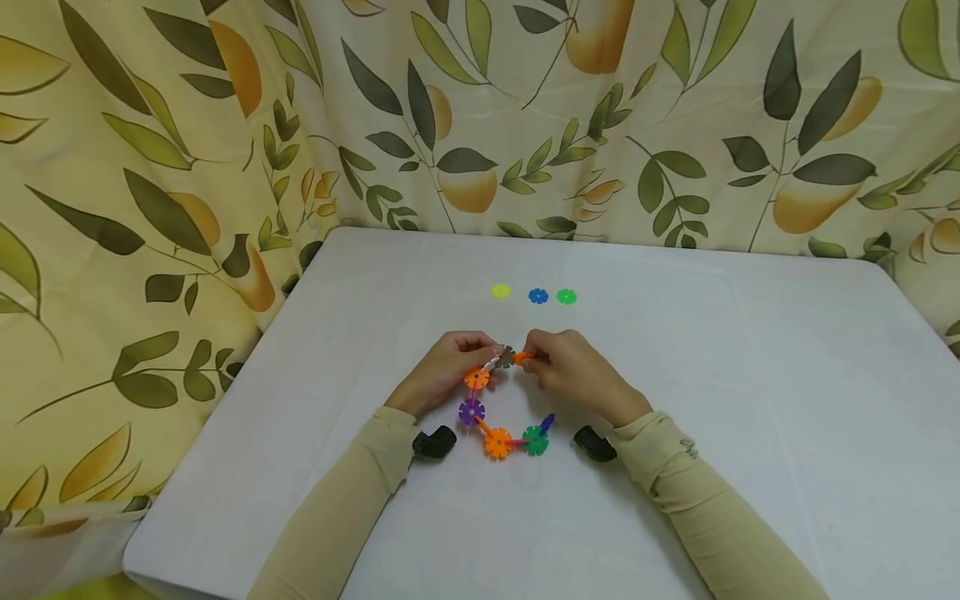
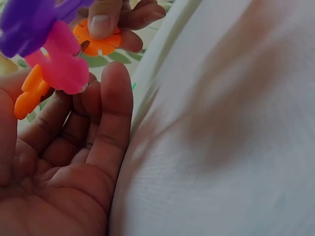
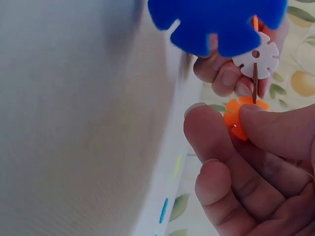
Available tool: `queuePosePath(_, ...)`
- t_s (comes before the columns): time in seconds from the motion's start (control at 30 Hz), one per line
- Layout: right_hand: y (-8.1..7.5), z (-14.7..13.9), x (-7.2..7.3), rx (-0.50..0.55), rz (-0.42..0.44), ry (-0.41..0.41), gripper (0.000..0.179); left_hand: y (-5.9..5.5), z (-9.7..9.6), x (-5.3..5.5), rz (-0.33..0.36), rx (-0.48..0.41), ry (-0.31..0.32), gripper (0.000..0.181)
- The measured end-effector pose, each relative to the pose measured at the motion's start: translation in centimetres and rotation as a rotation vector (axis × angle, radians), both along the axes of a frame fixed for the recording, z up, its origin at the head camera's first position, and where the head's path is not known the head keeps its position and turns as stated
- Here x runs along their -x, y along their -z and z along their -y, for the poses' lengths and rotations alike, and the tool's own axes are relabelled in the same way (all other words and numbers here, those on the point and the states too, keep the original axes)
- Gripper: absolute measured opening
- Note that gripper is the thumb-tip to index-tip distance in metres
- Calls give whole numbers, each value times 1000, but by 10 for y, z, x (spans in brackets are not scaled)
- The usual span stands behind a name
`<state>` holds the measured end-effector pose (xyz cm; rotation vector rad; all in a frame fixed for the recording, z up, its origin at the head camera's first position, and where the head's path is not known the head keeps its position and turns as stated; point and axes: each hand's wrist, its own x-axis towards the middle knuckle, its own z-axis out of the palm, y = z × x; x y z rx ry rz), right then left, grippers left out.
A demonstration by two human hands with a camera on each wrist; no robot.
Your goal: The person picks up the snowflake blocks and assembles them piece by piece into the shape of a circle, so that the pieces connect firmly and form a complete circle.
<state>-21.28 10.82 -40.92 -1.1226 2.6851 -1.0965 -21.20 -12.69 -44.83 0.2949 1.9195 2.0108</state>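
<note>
A curved chain of notched plastic flower discs hangs between the hands over the white table. My left hand (image 1: 442, 367) holds the chain near a white disc (image 3: 263, 64) at its upper end. Beyond it comes a brown disc (image 1: 507, 357). Thumb and finger of my right hand (image 1: 573, 362) pinch an orange disc (image 3: 231, 115), which meets the brown disc's edge. Down the chain run another orange disc (image 1: 477, 378), a pink disc (image 2: 69, 73), a purple disc (image 1: 472, 412), a lower orange disc (image 1: 498, 443), a green disc (image 1: 536, 440) and a dark blue end disc (image 3: 211, 24).
Three loose discs lie in a row beyond the hands: a yellow disc (image 1: 501, 291), a blue disc (image 1: 538, 296) and a light green disc (image 1: 567, 297). A leaf-patterned curtain (image 1: 525, 125) borders the table (image 1: 750, 375) at the back and left. Black devices (image 1: 435, 442) sit at both wrists.
</note>
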Motion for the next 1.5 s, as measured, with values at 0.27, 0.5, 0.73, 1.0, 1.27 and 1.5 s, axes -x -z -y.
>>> queuePosePath(0.27,0,6,-3,-11,-53,10,16,-1,0,-1,6,14,-2,19)
queuePosePath(0.5,3,8,-2,0,-116,1,20,-2,-5,0,-8,12,-30,17)
queuePosePath(0.73,5,8,-1,26,-115,0,22,-3,-5,0,-18,-2,-27,18)
queuePosePath(1.0,2,-3,7,31,8,-3,9,-2,-4,-2,-10,22,-39,18)
queuePosePath(1.27,-9,-26,21,53,29,101,17,-1,-2,-1,-19,17,-7,23)
queuePosePath(1.5,-9,-33,41,61,3,208,19,0,-1,-2,-14,-2,5,21)
